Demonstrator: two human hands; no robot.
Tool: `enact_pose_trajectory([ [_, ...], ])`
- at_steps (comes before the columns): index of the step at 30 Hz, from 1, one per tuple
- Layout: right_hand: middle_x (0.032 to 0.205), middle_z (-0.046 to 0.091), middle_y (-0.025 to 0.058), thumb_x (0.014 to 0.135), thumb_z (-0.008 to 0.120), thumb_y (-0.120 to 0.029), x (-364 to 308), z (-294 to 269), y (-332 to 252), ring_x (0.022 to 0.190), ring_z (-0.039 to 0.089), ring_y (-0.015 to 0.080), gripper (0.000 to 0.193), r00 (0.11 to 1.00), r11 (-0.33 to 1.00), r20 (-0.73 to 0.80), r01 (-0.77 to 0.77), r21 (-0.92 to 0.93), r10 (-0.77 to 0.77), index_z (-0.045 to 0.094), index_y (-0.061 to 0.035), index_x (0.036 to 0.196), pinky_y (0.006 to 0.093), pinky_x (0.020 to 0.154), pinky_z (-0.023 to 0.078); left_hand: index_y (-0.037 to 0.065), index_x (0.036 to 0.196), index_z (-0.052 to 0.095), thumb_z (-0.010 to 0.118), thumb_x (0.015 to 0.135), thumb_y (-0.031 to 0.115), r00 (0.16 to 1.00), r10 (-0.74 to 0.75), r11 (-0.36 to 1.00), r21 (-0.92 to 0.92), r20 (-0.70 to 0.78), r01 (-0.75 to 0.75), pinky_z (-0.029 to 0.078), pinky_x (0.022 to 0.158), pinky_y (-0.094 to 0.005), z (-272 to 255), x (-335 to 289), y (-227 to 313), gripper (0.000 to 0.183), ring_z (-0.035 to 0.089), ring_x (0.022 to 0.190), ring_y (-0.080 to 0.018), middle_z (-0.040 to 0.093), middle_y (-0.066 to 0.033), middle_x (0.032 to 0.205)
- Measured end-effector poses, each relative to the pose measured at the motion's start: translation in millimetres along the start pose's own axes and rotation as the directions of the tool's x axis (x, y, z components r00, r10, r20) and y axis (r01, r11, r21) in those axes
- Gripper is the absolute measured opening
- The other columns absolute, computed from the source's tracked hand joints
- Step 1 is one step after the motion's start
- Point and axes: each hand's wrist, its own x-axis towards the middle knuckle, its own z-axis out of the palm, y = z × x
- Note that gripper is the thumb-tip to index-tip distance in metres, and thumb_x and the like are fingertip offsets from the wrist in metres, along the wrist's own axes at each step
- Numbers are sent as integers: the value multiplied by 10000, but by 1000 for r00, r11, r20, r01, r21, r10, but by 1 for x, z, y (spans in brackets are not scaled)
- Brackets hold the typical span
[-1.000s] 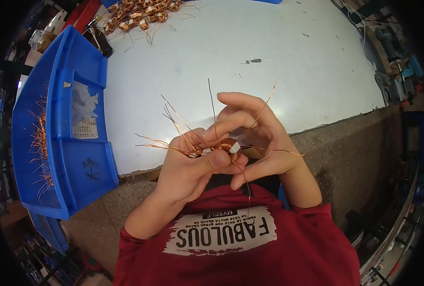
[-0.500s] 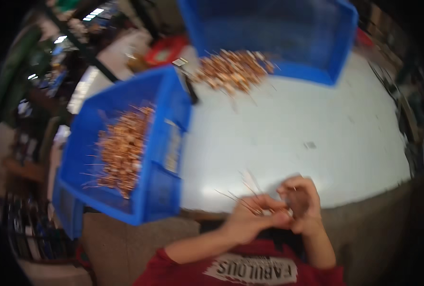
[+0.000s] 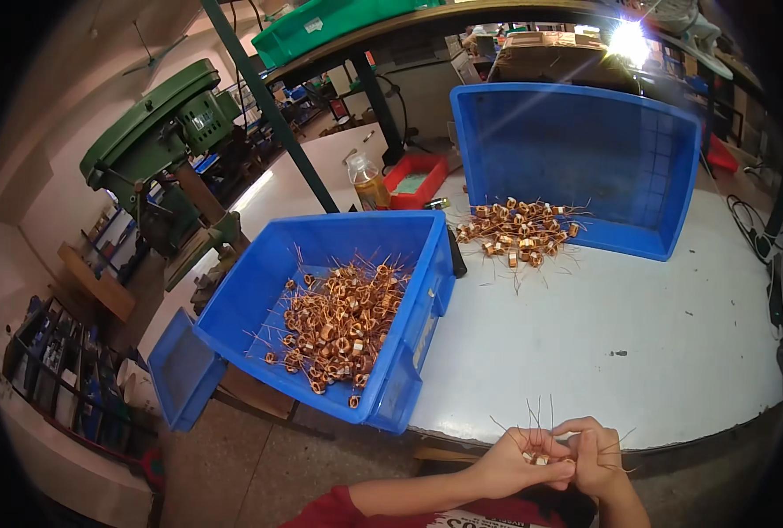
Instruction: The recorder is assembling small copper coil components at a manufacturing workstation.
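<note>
Both hands meet at the near table edge: my left hand and right hand pinch one small copper wire coil, leads upward, with the blue plastic bin of coils just left within reach.

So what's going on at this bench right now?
A person's left hand and right hand together pinch a small copper wire coil at the near edge of the white table. A blue bin to the left holds many such coils; another pile lies before a tipped blue crate.
</note>
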Motion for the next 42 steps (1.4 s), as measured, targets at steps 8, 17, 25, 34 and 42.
enact_pose_trajectory([
  [8, 533, 489, 14, 880, 391, -51, -25, -19, 9, 436, 392, 73, 172, 987, 998, -144, 68, -17, -70, 530, -17, 783, 185, 430, 318, -26, 952, 558, 639, 801, 1, 998, -50, 995, -81, 48, 54, 558, 708, -245, -1, -21, 1, 173, 647, 762, -196, 630, -150, 908],
  [17, 481, 191, -99, 979, 282, -254, -76, -115, -5, 384, 130, -1, 276, 676, 962, -699, 268, -59, -232, 341, -133, 738, 162, 328, 111, 22, 1100, 494, 565, 842, -8, 982, 132, 939, -336, 136, -79, 551, 758, -274, -49, -35, 1, 269, 618, 895, -200, 593, -109, 990],
  [25, 483, 198, -93, 980, 294, -259, -29, -83, 5, 395, 132, 14, 306, 738, 972, -660, 230, 48, -143, 360, -119, 717, 173, 348, 143, 8, 1054, 525, 600, 834, 36, 906, -98, 971, -161, 412, 178, 551, 754, -265, -5, 27, 18, 235, 593, 929, -170, 569, -96, 1050],
  [34, 489, 212, -86, 975, 315, -236, -19, -71, 6, 418, 158, 23, 296, 778, 980, -619, 186, 64, -108, 386, -106, 718, 178, 379, 171, -14, 1002, 558, 564, 865, 64, 995, 98, 989, -117, 7, -96, 572, 721, -295, -12, 61, 20, 158, 598, 954, -188, 579, -130, 1066],
  [42, 530, 308, -54, 947, 350, -173, -11, -71, 0, 446, 227, 39, 256, 808, 994, -586, 104, 36, -63, 418, -90, 715, 171, 404, 236, -8, 1009, 561, 550, 867, 47, 996, 55, 963, -267, 75, -33, 543, 821, -359, -20, 58, 44, 153, 573, 1040, -234, 537, -150, 1179],
])
